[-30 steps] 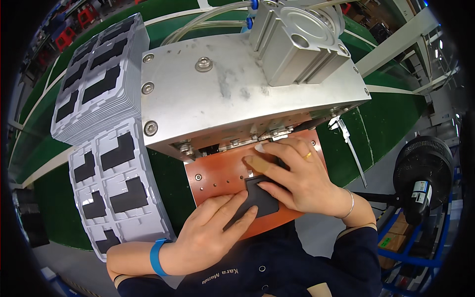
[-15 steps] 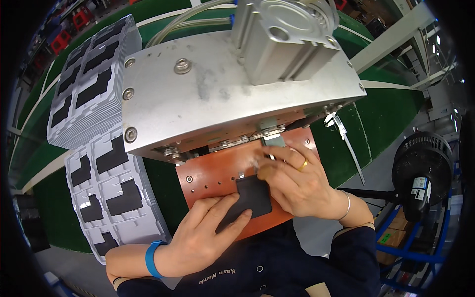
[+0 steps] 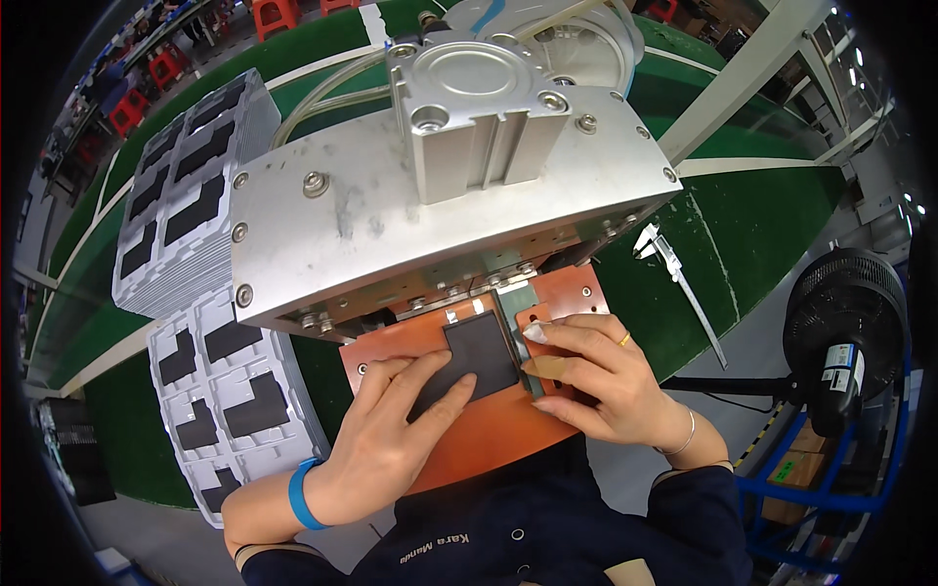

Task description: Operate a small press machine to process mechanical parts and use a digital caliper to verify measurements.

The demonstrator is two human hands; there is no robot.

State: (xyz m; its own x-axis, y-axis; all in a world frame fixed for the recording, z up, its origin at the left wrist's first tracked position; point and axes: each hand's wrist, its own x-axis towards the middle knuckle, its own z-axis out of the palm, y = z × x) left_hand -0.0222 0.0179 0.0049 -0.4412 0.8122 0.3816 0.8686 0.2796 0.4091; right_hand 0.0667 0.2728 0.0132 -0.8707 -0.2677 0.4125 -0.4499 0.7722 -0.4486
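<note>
A thin flat black piece (image 3: 481, 354) lies on the orange plate (image 3: 467, 444), its far edge near two small bright tabs. My left hand (image 3: 376, 435), with a blue wristband, grips the piece's left side between thumb and fingers. Beside the piece's right edge runs a grey-green strip (image 3: 518, 311). Over that strip and a small orange block (image 3: 533, 317) my right hand (image 3: 611, 383) bends its fingers toward the thumb. Whitish and tan coverings or bits show at two fingertips; what they pinch, if anything, I cannot make out.
A metal press housing (image 3: 440, 230) with a square cylinder (image 3: 479, 117) overhangs the plate's far side. Stacked white trays (image 3: 256, 374) with black pieces stand left. On the green surface at right lies a caliper (image 3: 684, 283); farther right is a black fan (image 3: 840, 322).
The view has shifted. My right hand has moved off the black piece's upper right corner to the strip beside it, exposing that edge. My left hand keeps its grip.
</note>
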